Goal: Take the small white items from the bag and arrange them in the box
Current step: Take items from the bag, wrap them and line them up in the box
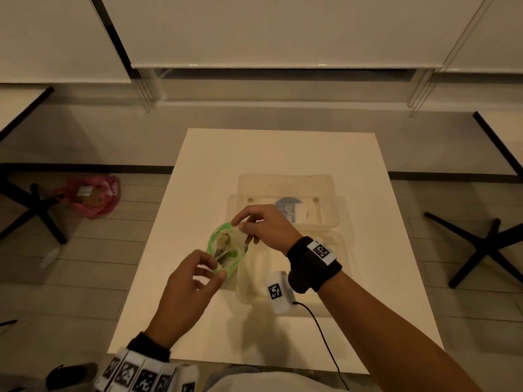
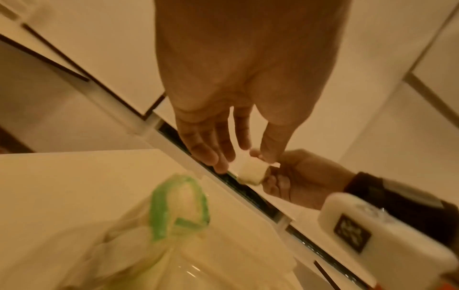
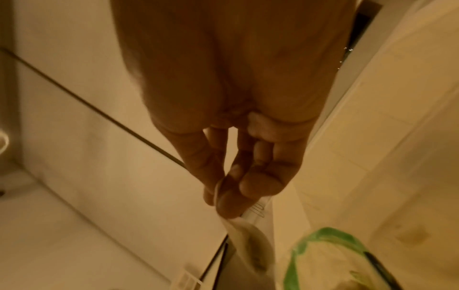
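A clear zip bag with a green rim [image 1: 223, 246] lies on the white table [image 1: 283, 148], its mouth open towards me, with pale items inside. My right hand [image 1: 244, 226] is just above the bag's far edge and pinches a small white item [image 2: 250, 172] between thumb and fingers; the same item [image 3: 248, 233] hangs below the fingertips in the right wrist view. My left hand [image 1: 210, 268] hovers at the bag's near rim [image 2: 178, 206], fingers loosely extended [image 2: 211, 157] and holding nothing. A clear plastic box [image 1: 336, 210] with its lid open lies right of the bag, partly hidden by my right wrist.
A pink bag [image 1: 90, 198] lies on the floor to the left. Black cross-shaped table bases stand at the left [image 1: 36, 210] and right [image 1: 486, 244]. A cable [image 1: 322, 332] runs from the white wrist camera [image 1: 278, 292] across the table's near edge.
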